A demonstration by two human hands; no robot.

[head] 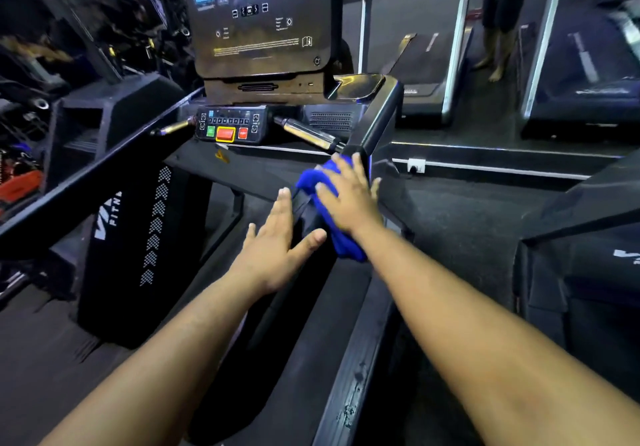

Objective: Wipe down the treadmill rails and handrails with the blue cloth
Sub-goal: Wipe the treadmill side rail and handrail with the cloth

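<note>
The blue cloth (313,182) lies bunched on the treadmill's black right handrail (375,123), which slopes down toward me from the console. My right hand (349,196) presses flat on the cloth with straight fingers. My left hand (277,238) is spread open just left of it, fingers straight and thumb out, against the inner side of the same rail. The left handrail (86,182) runs diagonally across the left of the view. Part of the cloth hangs below my right wrist.
The console screen (259,16) and a button panel (232,125) with green and red buttons stand ahead, flanked by two metal grip bars (308,132). The belt (152,224) lies below. Other treadmills (433,47) and a person's bare legs (495,44) are at the back right.
</note>
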